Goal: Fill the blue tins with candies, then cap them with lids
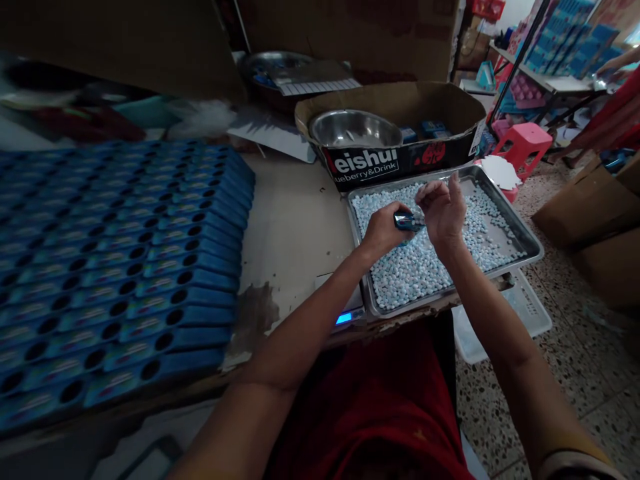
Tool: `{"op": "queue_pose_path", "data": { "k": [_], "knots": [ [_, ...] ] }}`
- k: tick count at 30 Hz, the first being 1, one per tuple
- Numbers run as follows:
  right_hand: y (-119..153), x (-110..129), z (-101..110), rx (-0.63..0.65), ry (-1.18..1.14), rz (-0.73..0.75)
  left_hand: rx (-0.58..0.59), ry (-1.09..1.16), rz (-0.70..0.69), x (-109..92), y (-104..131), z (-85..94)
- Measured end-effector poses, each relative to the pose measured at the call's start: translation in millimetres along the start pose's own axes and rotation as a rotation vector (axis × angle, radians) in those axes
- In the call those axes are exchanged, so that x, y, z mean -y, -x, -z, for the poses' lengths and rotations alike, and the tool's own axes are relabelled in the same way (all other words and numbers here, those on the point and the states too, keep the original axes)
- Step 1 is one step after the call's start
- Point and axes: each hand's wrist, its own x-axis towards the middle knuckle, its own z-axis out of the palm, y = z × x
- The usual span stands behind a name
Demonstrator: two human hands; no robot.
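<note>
My left hand (386, 230) is closed around a small blue box (406, 221), held above a metal tray (536, 248). The tray holds a layer of small pale blue and white pellets (410, 273), thinner toward its right side. Just right of the box is my right hand (444, 208), palm turned up, thumb raised and fingers curled; a few pellets show between it and the box. Whether more lie in the palm is hidden. A scale with a lit blue display (344, 319) sits at the tray's left edge.
Rows of blue boxes with round holes (165, 267) fill the left side. Behind the tray stands a cardboard carton (430, 157) with a metal bowl (355, 128) inside. A white plastic tray (537, 317) is below right, near a pink stool (527, 143). A person in red (613, 113) is at far right.
</note>
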Motion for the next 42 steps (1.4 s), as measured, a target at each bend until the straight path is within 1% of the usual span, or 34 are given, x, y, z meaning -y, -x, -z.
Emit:
{"op": "queue_pose_path", "data": {
  "k": [2,4,6,7,9,10,12,14,16,19,22,24,26,27,28,31,32,33,35,37,39,42],
  "knots": [
    [1,4,2,0.015,0.023,0.020,-0.014,0.054,0.004,5,-2,1.1],
    [-2,4,15,-0.002,0.057,0.054,-0.058,0.135,0.021,10,-4,1.3],
    [-8,-5,38,-0.054,0.165,0.085,-0.113,0.212,0.033,14,-5,-0.3],
    [-10,-12,51,-0.081,0.264,0.091,-0.121,0.236,0.038,16,-5,-1.5],
    [-11,-31,79,-0.074,0.571,0.066,-0.118,0.259,0.044,20,-5,-3.5],
    [-8,-40,91,-0.024,0.760,0.041,-0.118,0.274,0.045,21,-5,-3.8],
    [3,-53,109,0.140,1.106,0.020,-0.131,0.307,0.043,25,-5,-2.0],
    [20,-56,115,0.335,1.360,0.036,-0.151,0.337,0.030,29,-4,2.6],
    [37,-51,114,0.483,1.563,0.039,-0.149,0.370,0.024,31,-1,8.6],
    [55,-42,105,0.616,1.808,0.013,-0.105,0.430,0.018,30,7,15.7],
    [61,-44,98,0.737,1.874,0.052,-0.015,0.476,0.014,26,16,19.9],
    [60,-52,97,0.798,1.815,0.087,0.026,0.491,0.008,24,20,23.3],
    [57,-60,98,0.793,1.674,0.064,0.055,0.488,-0.008,23,23,28.2],
    [55,-64,99,0.746,1.558,0.018,0.062,0.480,-0.019,24,24,30.9],
    [51,-66,99,0.654,1.388,-0.053,0.065,0.467,-0.028,25,24,33.5],
    [35,-65,95,0.288,0.794,-0.273,0.040,0.407,-0.024,29,24,37.5],
    [28,-61,92,0.197,0.606,-0.334,0.026,0.387,-0.011,30,23,36.9],
    [21,-56,88,0.137,0.429,-0.386,0.016,0.370,0.007,30,22,35.0],
    [8,-44,77,0.090,0.110,-0.433,0.021,0.339,0.043,30,19,28.5],
    [-3,-31,62,0.045,-0.154,-0.400,0.040,0.295,0.061,27,16,19.9],
    [-9,-22,46,0.006,-0.214,-0.303,0.057,0.246,0.052,23,14,11.8],
    [-11,-16,23,-0.054,-0.141,-0.207,0.072,0.178,0.031,16,12,4.2]
  ]
}}
